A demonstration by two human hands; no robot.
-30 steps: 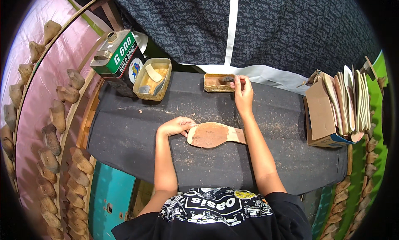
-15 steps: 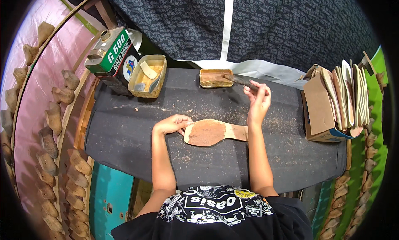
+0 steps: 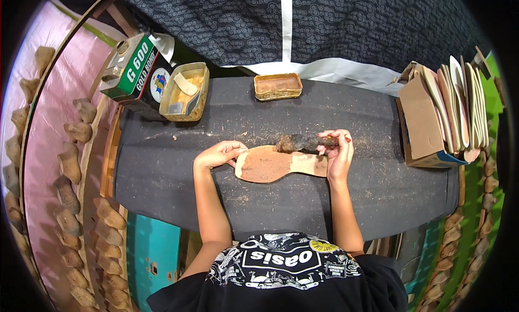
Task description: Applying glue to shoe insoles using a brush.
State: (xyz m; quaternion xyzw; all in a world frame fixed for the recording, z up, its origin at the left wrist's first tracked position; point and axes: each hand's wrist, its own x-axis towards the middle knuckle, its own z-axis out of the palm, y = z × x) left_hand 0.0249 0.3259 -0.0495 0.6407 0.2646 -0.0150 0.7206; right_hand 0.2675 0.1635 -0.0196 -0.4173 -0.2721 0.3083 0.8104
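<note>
The right hand (image 3: 339, 156) hides the 3 o'clock end of the sole-shaped piece (image 3: 264, 166) and part of the dark stick (image 3: 303, 143); whether the stick's 9 o'clock tip touches the piece cannot be told. Toward 2 o'clock, the cardboard box (image 3: 423, 128) conceals the lower ends of the flat pieces (image 3: 460, 109). The view's edge cuts off the patterned cloth (image 3: 357, 28) at 12 o'clock and the black shirt (image 3: 346, 296) at 6 o'clock.

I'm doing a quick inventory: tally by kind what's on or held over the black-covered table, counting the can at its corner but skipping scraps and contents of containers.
Metal can: 1
Open trays: 2
Cardboard box: 1
Sole-shaped piece: 1
Dark stick-like tool: 1
Total: 6
</note>
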